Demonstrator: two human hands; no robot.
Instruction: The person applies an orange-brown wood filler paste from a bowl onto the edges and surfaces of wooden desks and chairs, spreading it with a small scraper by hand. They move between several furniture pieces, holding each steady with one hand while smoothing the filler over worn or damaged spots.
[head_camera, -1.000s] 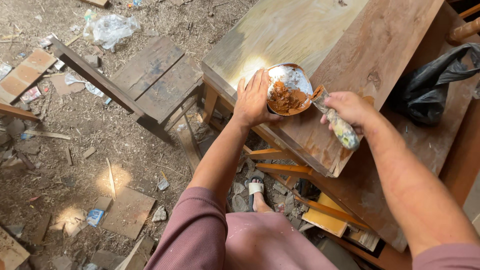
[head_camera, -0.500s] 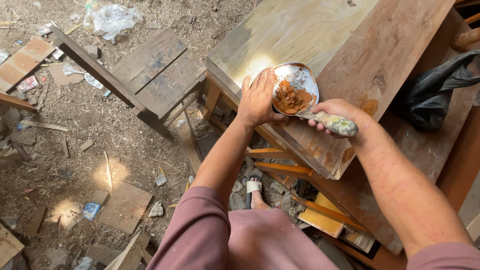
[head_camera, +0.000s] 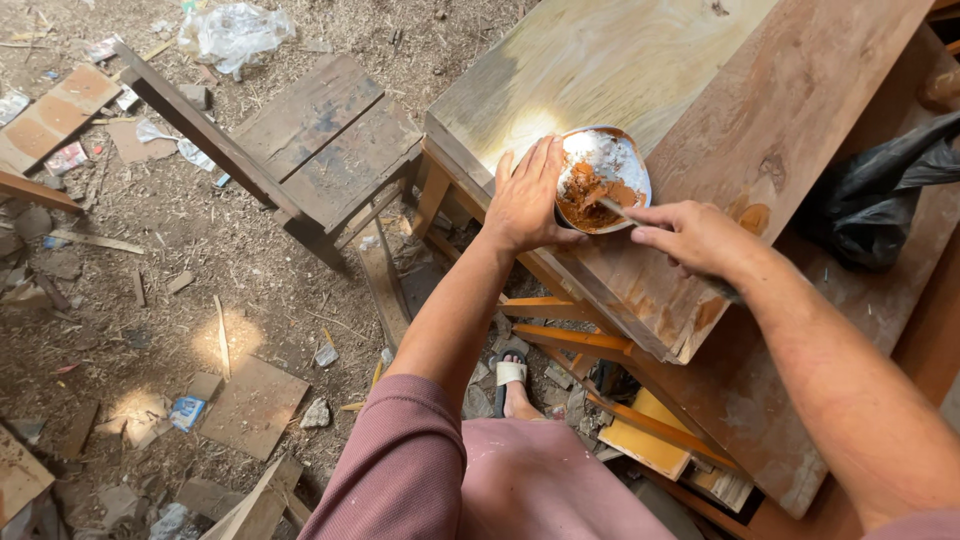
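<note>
While the left hand (head_camera: 527, 200) cups the near-left rim of a small round bowl (head_camera: 604, 177) with fingers spread and pointing to upper right, the right hand (head_camera: 690, 238) is closed around a thin stirring tool (head_camera: 615, 210). Tool's long axis runs lower right to upper left, tip sunk in brown paste. Bowl sits upper centre of frame, on a wooden furniture panel (head_camera: 760, 130), near its edge.

Tool handle: hidden inside right hand (head_camera: 690, 238); only the thin shaft shows over bowl (head_camera: 603, 180). Black plastic bag (head_camera: 880, 195): cut off by right edge. Floor litter: too small to identify.
</note>
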